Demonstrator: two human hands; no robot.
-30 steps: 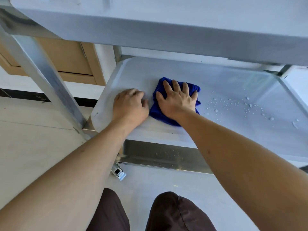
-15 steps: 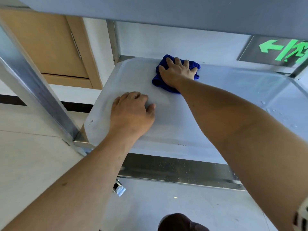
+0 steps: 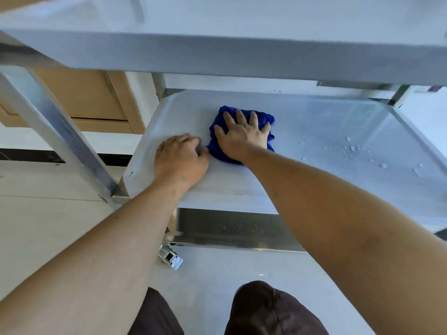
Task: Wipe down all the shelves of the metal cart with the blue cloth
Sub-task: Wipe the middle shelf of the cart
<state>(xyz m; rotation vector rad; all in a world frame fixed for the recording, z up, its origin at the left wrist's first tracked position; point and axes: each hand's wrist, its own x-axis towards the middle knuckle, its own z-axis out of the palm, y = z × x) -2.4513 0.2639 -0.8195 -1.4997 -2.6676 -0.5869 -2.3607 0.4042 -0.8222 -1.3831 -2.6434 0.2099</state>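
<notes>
Right hand (image 3: 242,136) lies spread flat on the blue cloth (image 3: 242,131) at the lower shelf's (image 3: 314,184) left-middle; left hand (image 3: 180,158), fingers curled, braces beside. Droplets (image 3: 350,148) rightward risk being missed or smeared.

Cloth (image 3: 242,131) on shelf (image 3: 314,131), droplets (image 3: 350,151) rightward

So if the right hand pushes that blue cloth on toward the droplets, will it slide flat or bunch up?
Probably bunches a little: the blue cloth already lies crumpled, so it looks soft and floppy. The right hand pressing flat with spread fingers should keep it gliding on the smooth shelf. It will likely drag more once it soaks the water droplets.
</notes>
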